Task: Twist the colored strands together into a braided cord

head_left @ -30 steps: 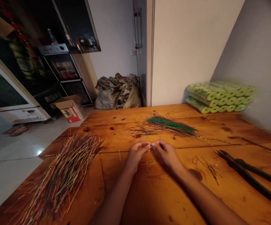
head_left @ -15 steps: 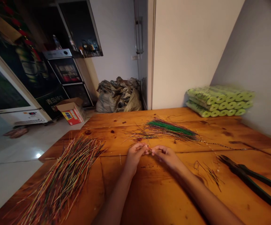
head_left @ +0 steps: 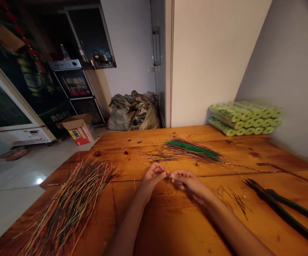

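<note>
A left hand point(head_left: 151, 177) and right hand point(head_left: 189, 181) pinch a thin wire point(head_left: 168, 174), likely feather-light, bendable and best held near its ends, above the middle of a wooden table point(head_left: 167, 220), with a green-streaked wire bundle point(head_left: 192, 148) lying on the far side.

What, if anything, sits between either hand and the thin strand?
Nothing visible: left hand and right hand both appear to pinch the strand directly. The green bundle lies beyond them, not in between.
</note>
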Motion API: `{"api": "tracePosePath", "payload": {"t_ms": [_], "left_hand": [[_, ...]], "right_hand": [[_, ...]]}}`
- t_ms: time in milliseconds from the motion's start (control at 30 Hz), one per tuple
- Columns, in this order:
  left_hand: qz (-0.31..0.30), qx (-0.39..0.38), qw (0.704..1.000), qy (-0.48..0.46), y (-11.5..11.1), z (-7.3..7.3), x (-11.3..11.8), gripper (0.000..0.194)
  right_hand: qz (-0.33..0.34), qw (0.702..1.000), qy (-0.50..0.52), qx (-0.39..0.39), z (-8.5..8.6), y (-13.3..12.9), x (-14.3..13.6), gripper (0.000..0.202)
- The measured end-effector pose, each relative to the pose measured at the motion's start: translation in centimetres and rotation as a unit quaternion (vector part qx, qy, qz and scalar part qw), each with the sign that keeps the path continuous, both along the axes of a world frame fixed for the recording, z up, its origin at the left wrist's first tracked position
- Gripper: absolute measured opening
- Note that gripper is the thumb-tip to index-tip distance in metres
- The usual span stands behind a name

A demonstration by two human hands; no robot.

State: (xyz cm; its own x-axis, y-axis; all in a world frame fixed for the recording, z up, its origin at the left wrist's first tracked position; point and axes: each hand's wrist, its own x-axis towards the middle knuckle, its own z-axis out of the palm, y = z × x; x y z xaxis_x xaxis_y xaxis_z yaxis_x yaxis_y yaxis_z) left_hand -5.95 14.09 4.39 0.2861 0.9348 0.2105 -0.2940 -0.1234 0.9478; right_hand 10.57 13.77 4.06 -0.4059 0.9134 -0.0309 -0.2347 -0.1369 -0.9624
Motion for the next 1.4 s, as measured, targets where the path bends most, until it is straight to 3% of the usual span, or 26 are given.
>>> {"api": "tracePosePath", "payload": {"t_ms": [100,233,500,633,800,900,1067,1200,1300,1400], "left_hand": [[-0.029,0.045,0.997,0.046,0.1,-0.1,-0.1,0.021],[-0.022,0.102,0.988,0.113,0.2,-0.1,-0.1,0.015],[-0.009,0.091,0.991,0.095,0.1,0.0,-0.1,0.016],[0.033,0.063,0.992,0.103,0.1,-0.1,0.3,0.014],[0.102,0.040,0.992,0.066,0.1,-0.7,1.0,0.013],[0.120,0.068,0.986,0.088,0.3,-1.0,1.1,0.009],[0.176,0.188,0.947,0.194,0.6,-0.6,0.4,0.007],[0.216,0.255,0.901,0.276,0.4,-0.4,0.1,0.009],[0.237,0.272,0.869,0.340,0.3,-0.4,0.1,0.010],[0.247,0.256,0.865,0.355,0.3,-0.7,0.2,0.007]], "right_hand": [[0.021,0.999,0.024,-0.020,0.5,-0.1,0.4,0.016],[0.058,0.996,0.049,-0.049,0.5,-0.1,0.5,0.016],[0.078,0.990,0.088,-0.071,-0.1,-0.1,0.3,0.016],[0.072,0.994,0.060,-0.057,0.4,-0.4,0.0,0.022],[0.020,1.000,0.020,-0.002,0.5,-0.5,-0.4,0.024],[0.007,1.000,-0.001,0.026,0.4,-0.4,-0.4,0.026],[-0.014,0.998,-0.042,0.042,0.4,-0.2,-0.2,0.028],[-0.038,0.994,-0.082,0.067,-0.6,0.4,-0.1,0.027],[-0.082,0.981,-0.129,0.119,-1.5,0.8,-0.3,0.025],[-0.126,0.959,-0.176,0.182,-1.9,0.9,-0.5,0.020]]}}
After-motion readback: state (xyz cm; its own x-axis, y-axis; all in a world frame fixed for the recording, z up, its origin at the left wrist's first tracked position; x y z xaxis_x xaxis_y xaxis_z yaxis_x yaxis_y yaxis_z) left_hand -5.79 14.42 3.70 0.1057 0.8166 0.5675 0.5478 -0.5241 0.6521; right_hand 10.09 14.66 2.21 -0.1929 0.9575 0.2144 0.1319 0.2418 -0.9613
